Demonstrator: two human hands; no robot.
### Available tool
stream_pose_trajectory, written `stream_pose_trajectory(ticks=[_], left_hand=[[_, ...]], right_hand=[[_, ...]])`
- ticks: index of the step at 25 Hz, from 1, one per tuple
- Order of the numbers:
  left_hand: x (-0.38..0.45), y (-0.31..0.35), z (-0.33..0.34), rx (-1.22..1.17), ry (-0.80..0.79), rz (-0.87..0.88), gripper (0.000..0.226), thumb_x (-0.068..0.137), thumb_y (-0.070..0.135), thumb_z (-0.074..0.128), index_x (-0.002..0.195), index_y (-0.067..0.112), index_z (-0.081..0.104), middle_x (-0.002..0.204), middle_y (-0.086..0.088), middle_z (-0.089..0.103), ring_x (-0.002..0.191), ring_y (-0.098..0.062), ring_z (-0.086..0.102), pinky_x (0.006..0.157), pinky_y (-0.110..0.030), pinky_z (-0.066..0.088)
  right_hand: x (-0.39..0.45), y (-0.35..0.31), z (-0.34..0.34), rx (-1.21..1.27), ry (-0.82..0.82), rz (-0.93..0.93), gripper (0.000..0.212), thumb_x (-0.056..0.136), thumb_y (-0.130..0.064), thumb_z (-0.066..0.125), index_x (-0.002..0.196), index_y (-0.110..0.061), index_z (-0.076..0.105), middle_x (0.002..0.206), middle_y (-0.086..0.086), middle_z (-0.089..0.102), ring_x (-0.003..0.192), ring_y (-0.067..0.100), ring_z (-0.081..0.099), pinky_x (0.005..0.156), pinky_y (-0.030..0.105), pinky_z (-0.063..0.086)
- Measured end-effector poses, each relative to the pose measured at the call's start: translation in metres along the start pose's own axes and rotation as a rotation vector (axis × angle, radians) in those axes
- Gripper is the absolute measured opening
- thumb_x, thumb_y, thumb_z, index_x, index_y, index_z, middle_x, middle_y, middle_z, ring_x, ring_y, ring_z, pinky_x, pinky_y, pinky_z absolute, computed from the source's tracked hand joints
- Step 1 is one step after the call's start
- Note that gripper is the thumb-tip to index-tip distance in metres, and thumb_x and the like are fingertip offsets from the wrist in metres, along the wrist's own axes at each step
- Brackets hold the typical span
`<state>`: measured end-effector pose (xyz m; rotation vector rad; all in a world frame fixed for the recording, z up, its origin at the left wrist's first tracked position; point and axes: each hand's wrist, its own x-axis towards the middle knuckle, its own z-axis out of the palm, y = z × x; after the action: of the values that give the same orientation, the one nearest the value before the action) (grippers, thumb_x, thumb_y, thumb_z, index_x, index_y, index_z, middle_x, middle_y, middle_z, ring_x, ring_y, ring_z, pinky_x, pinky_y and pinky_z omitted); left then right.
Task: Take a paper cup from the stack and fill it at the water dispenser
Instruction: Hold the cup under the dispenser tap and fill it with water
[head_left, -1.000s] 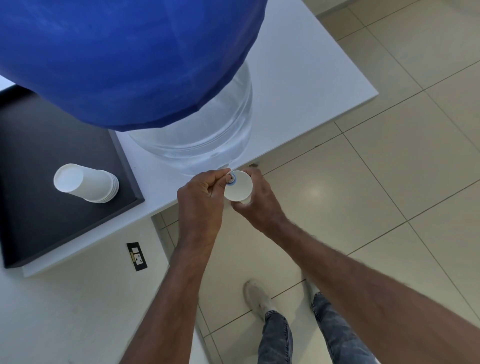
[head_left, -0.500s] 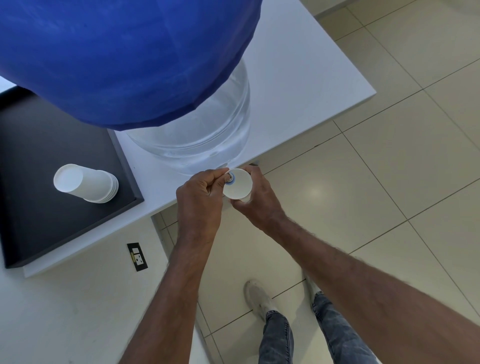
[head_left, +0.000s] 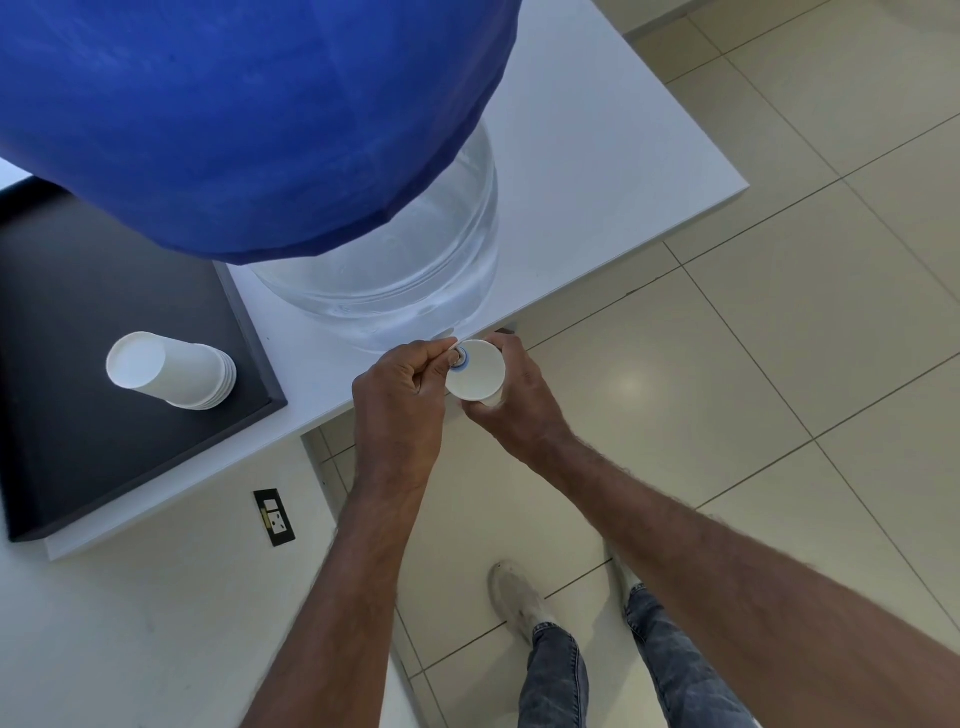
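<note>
My right hand (head_left: 519, 405) grips a white paper cup (head_left: 480, 375) just off the front edge of the white table (head_left: 597, 171). The cup sits under the tap (head_left: 458, 358) at the base of the clear water bottle (head_left: 415, 260), which wears a blue cover (head_left: 234, 114). My left hand (head_left: 400, 395) is closed, its fingertips pinching the tap at the cup's rim. The stack of paper cups (head_left: 171, 371) lies upside down on a black tray (head_left: 104, 322) to the left. Whether water is flowing cannot be made out.
A dark wall socket (head_left: 274, 517) sits on the white panel below the tray. Beige floor tiles (head_left: 753, 364) spread to the right and below. My shoes and jeans (head_left: 561, 649) stand close to the table's front.
Both hands and the cup have stayed at the tap, shifting only slightly upward in view. The cup stack has not moved.
</note>
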<state>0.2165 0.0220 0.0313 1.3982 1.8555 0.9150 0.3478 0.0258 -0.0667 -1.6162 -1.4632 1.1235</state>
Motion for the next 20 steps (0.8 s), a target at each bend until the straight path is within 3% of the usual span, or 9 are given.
stream_pose_trajectory(ticks=[9, 16, 20], left_hand=[[-0.001, 0.001, -0.003, 0.031, -0.033, 0.037, 0.021, 0.096, 0.019, 0.072, 0.116, 0.02, 0.079, 0.112, 0.007, 0.078, 0.104, -0.001, 0.07, 0.09, -0.007, 0.05], [-0.007, 0.001, -0.007, 0.269, -0.081, 0.307, 0.022, 0.095, 0.015, 0.072, 0.116, 0.013, 0.078, 0.115, -0.003, 0.078, 0.107, -0.015, 0.071, 0.095, -0.029, 0.057], [-0.01, -0.006, -0.004, 0.394, -0.107, 0.394, 0.023, 0.092, 0.013, 0.075, 0.115, 0.011, 0.077, 0.118, -0.005, 0.073, 0.109, -0.022, 0.068, 0.092, -0.033, 0.057]], right_hand=[[-0.001, 0.002, -0.002, -0.018, -0.003, 0.009, 0.064, 0.078, -0.021, 0.087, 0.13, -0.028, 0.05, 0.121, -0.007, 0.062, 0.109, 0.018, 0.061, 0.087, 0.042, 0.058], [-0.002, -0.001, -0.005, -0.016, -0.002, 0.006, 0.064, 0.079, -0.022, 0.087, 0.131, -0.027, 0.049, 0.124, -0.005, 0.064, 0.11, 0.019, 0.062, 0.088, 0.04, 0.059], [-0.002, -0.003, -0.006, -0.01, 0.002, 0.01, 0.064, 0.079, -0.027, 0.088, 0.13, -0.03, 0.048, 0.122, -0.007, 0.064, 0.108, 0.017, 0.063, 0.085, 0.039, 0.059]])
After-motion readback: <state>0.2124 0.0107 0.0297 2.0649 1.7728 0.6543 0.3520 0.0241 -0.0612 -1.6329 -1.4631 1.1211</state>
